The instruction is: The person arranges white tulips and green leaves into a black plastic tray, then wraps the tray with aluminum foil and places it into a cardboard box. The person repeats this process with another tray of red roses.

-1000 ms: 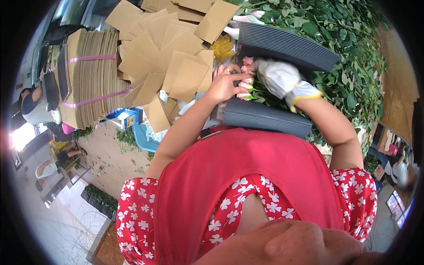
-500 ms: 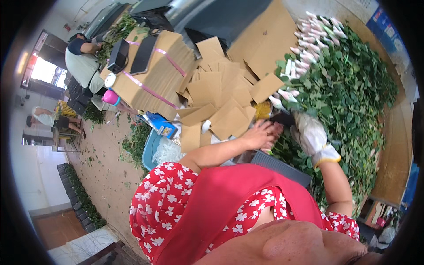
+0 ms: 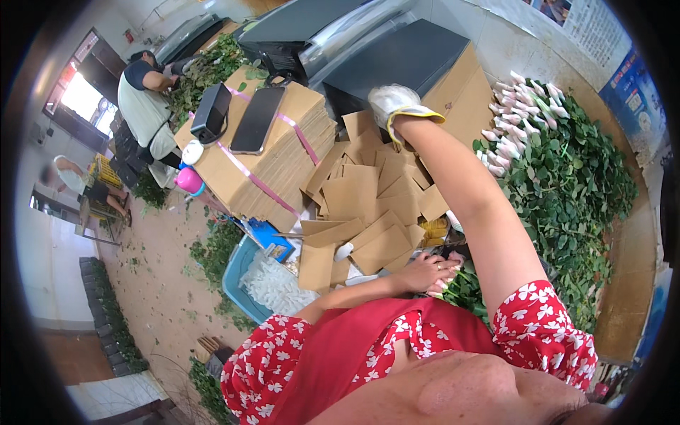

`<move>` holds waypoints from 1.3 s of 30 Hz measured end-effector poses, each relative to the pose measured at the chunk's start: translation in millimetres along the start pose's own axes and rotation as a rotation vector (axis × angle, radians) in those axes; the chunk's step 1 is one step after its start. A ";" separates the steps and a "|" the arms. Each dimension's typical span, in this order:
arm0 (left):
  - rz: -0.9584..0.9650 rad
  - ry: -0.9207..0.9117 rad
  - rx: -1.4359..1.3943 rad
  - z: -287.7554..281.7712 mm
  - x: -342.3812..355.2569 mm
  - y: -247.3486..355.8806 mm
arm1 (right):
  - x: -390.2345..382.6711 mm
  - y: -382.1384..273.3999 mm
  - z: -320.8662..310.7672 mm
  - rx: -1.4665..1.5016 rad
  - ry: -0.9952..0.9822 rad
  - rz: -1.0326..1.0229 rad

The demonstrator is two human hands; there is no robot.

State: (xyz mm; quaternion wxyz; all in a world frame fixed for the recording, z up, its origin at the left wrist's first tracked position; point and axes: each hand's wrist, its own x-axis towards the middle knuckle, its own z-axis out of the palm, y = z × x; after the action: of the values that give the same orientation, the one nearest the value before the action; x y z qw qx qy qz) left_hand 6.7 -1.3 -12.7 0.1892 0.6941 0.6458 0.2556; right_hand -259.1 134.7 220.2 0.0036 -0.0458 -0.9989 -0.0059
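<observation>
My bare left hand (image 3: 428,272) is closed around a bunch of pale pink roses (image 3: 440,285) close to my apron, their heads showing around its fingers. Green leaves (image 3: 469,289) of the bunch lie to its right. My right hand (image 3: 394,103), in a white glove with a yellow cuff edge, is stretched far forward over the loose cardboard pieces (image 3: 352,191). It is beside a large dark panel (image 3: 397,60); its fingers are too indistinct to read. Many roses with white-sleeved heads (image 3: 520,117) and leafy stems (image 3: 574,191) are heaped at the right.
A strapped cardboard stack (image 3: 283,156) carries a phone (image 3: 258,120) and a black device (image 3: 211,113). A blue tub (image 3: 232,273) holds white sleeves (image 3: 273,280). A blue tool (image 3: 273,241) stands beside it. One person (image 3: 145,106) works at the back left, another (image 3: 71,176) farther off.
My right hand has left the roses beside my left hand and swung forward and left, over the cardboard. My left hand stays low, now around the rose heads. The view has shifted.
</observation>
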 end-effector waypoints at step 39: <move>0.041 -0.218 0.034 -57.1 33.9 22.9 | -415.2 64.7 89.1 0.229 -0.533 -0.193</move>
State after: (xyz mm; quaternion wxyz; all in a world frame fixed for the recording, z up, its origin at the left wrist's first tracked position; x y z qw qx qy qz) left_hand -8.0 26.4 50.1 0.2413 0.7342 0.6111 0.1713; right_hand 159.7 162.2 128.6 -0.2539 0.0501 -0.9586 0.1187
